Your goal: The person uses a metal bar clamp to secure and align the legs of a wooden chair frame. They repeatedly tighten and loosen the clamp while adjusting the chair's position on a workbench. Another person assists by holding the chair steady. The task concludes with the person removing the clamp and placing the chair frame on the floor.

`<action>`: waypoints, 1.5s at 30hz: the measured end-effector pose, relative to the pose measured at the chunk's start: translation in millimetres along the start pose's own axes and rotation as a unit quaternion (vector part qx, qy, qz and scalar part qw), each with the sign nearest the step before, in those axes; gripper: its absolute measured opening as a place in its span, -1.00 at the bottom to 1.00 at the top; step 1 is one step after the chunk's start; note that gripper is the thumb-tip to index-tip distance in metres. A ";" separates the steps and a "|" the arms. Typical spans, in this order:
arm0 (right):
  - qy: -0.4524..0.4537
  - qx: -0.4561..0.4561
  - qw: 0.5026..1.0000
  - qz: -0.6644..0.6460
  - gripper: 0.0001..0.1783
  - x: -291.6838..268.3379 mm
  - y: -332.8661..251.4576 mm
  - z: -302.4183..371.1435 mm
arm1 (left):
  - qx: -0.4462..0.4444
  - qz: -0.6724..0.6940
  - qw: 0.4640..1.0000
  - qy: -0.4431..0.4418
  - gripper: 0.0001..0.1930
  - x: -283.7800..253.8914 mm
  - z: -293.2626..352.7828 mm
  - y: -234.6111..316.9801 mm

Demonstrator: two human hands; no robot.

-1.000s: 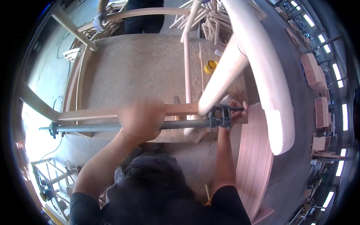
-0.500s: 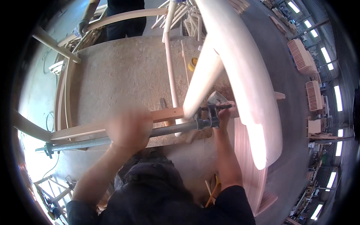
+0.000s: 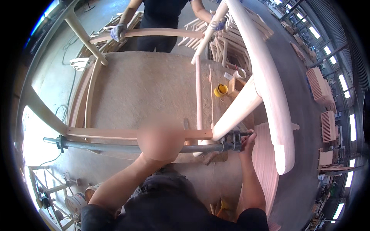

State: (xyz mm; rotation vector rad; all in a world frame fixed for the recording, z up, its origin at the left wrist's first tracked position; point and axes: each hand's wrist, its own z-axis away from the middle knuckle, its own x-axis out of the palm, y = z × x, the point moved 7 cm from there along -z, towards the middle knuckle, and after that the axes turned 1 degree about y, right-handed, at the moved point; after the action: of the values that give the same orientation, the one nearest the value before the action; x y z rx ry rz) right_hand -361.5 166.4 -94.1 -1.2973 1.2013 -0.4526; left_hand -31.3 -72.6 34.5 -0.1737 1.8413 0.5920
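A long metal pipe clamp [image 3: 115, 146] lies along the near wooden rail [image 3: 100, 133] of a pale wooden furniture frame. Its fixed jaw [image 3: 61, 143] sits by the left leg [image 3: 44, 111], and its screw head [image 3: 231, 141] is beside the lower end of the right leg [image 3: 239, 109]. My right hand [image 3: 248, 143] is closed around the screw end of the clamp. Over the rail and pipe, right of their middle, is my left hand [image 3: 161, 140]; a blur hides its fingers, so its grip does not show.
Across the bench [image 3: 142, 88], a person's gloved hands [image 3: 117, 32] touch the far rail [image 3: 162, 32] and right far leg. A yellow pot [image 3: 221, 90] and a white tub [image 3: 239, 73] stand at right. Striped wooden stock [image 3: 262, 165] is beside my right arm; wooden parts [image 3: 223, 46] are piled behind.
The view has shifted, bringing more of the other person and the far rail into sight. My right hand stays at the screw end, my left hand over the rail and pipe.
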 end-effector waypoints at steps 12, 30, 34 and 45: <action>-0.004 0.194 0.934 -0.299 -0.35 -4.5 33.7 -12.3 | -0.009 0.032 0.999 -0.030 -0.58 -4.6 -4.1 3.2; -0.104 0.101 0.989 -0.016 -0.73 -7.2 -38.6 -6.3 | 0.004 0.000 1.000 0.001 -0.60 -7.7 0.8 3.2; 0.022 0.158 0.956 -0.245 -0.77 6.5 38.5 -23.1 | 0.046 -0.012 0.996 0.074 -0.95 -15.0 -2.5 7.0; 0.052 0.263 0.784 -0.559 -0.58 61.9 119.3 -11.8 | 0.040 0.025 0.995 -0.089 -0.48 9.2 4.5 -5.9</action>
State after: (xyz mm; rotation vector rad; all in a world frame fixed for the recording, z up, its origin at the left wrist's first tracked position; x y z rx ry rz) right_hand -389.2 144.2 -224.3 -1.3619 0.1800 -1.6074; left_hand -28.4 -74.0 23.1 -0.0200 1.6970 0.5498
